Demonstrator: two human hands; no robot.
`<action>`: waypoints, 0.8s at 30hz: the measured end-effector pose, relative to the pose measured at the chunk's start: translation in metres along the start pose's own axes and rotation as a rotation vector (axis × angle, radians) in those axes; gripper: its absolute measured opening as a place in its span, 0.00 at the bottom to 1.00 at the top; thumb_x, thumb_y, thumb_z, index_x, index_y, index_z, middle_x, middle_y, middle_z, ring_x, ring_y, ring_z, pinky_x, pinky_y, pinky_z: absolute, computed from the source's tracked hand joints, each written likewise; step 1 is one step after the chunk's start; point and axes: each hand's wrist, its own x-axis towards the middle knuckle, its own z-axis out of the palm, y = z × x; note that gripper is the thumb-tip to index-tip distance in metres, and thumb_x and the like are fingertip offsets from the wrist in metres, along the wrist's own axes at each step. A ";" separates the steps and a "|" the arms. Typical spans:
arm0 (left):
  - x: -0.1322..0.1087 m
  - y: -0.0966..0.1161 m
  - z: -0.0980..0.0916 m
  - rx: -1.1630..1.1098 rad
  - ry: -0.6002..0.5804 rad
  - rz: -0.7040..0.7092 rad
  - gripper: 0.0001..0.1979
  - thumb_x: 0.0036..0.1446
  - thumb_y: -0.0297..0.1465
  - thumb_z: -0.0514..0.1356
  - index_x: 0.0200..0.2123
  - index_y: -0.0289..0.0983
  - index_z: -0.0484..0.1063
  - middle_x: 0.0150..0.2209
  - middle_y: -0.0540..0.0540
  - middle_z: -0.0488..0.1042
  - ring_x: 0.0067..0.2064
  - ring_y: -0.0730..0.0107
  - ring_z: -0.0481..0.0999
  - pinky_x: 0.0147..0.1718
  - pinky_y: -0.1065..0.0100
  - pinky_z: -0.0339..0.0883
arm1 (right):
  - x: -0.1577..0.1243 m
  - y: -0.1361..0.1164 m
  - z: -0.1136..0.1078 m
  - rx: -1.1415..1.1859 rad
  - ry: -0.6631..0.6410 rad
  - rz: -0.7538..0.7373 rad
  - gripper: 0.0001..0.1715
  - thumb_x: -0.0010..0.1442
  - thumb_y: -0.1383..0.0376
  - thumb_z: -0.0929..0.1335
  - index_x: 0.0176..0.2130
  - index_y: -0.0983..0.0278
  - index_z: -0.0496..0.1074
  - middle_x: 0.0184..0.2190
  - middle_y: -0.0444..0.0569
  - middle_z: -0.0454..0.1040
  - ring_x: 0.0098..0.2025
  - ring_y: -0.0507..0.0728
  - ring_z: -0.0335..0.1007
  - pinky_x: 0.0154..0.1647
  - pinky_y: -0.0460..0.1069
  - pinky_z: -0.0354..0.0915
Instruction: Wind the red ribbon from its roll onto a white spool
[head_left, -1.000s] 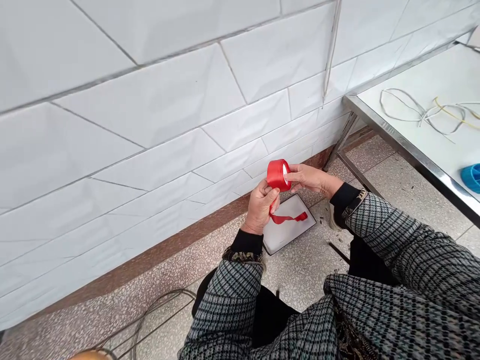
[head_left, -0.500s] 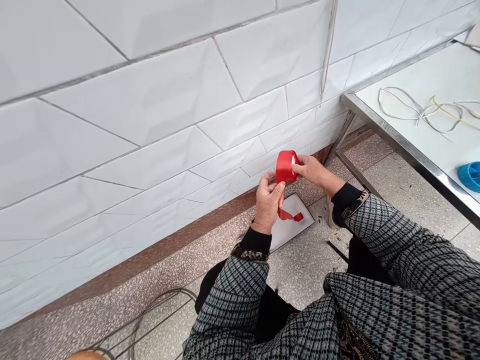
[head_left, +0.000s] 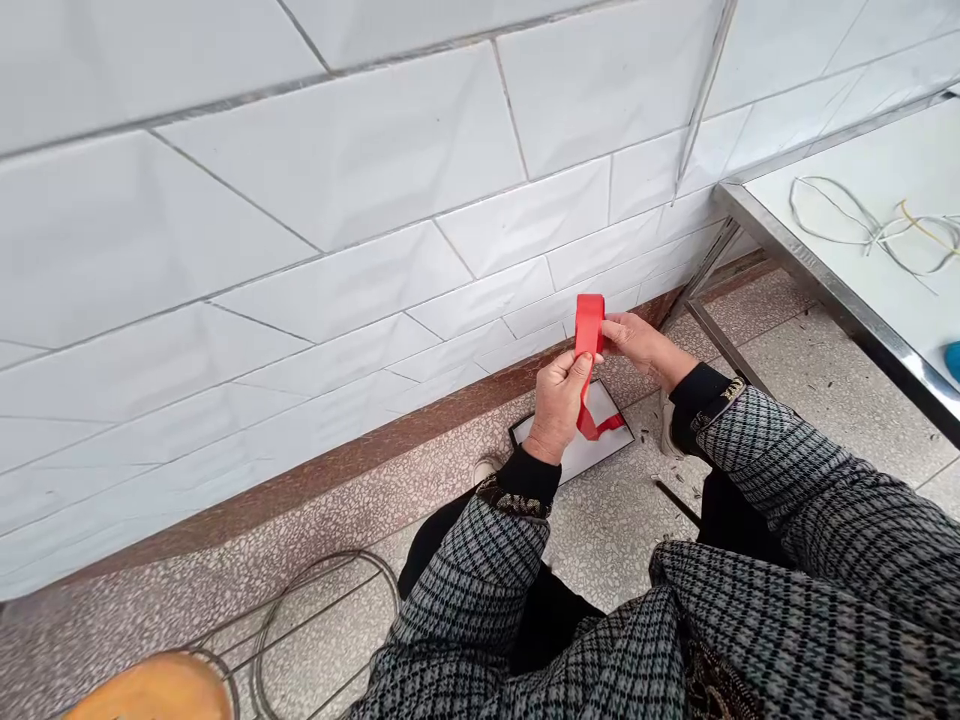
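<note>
"Just above that white panel (head_left: 585,457) on the floor (head_left: 600,545), what's being held?"

"Red ribbon roll (head_left: 590,318), up off the panel, with its outer band facing us."

"How does each grip sit?"

"Left hand (head_left: 555,402): thumb and fingers pinched together on the loose ribbon (head_left: 589,428), close below the roll. Right hand (head_left: 636,345): clamped on the side of the roll, though I can't see all its fingertips."

"And where does the ribbon go?"

"Down from the pinch, then bent, reaching over the panel. Whether it touches, I can't tell."

"What's around the panel?"

"White wall tiles (head_left: 360,180) rise behind it. Off to the person's right of it stands a metal-edged worktop (head_left: 836,292), bearing a tangled pale cable (head_left: 874,238), a yellow cable (head_left: 919,228) and something blue (head_left: 953,360), cut off from view. Nearer us than the panel, a dark stick (head_left: 677,502) lies on the floor. Well to the panel's left there's a wire frame (head_left: 259,665), with a round orange thing (head_left: 154,692) by it."
</note>
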 end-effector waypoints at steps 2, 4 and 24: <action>0.000 0.001 0.000 -0.007 -0.065 -0.028 0.30 0.62 0.61 0.70 0.37 0.37 0.85 0.18 0.55 0.64 0.22 0.74 0.59 0.24 0.68 0.54 | -0.002 -0.002 0.001 0.059 -0.021 0.044 0.17 0.69 0.65 0.73 0.27 0.63 0.75 0.23 0.46 0.75 0.25 0.52 0.67 0.29 0.45 0.66; 0.000 0.003 0.001 -0.002 -0.082 -0.043 0.29 0.62 0.60 0.69 0.36 0.37 0.84 0.19 0.54 0.67 0.23 0.73 0.63 0.26 0.68 0.58 | -0.003 -0.004 0.003 0.113 -0.060 0.091 0.19 0.70 0.62 0.75 0.27 0.63 0.76 0.22 0.46 0.75 0.23 0.52 0.65 0.27 0.45 0.65; 0.009 0.012 -0.008 0.184 -0.004 0.023 0.24 0.63 0.28 0.68 0.62 0.41 0.76 0.20 0.61 0.72 0.15 0.76 0.65 0.19 0.71 0.59 | -0.003 -0.006 0.005 0.419 -0.217 0.443 0.13 0.79 0.60 0.71 0.40 0.63 0.78 0.28 0.49 0.81 0.25 0.53 0.73 0.27 0.45 0.73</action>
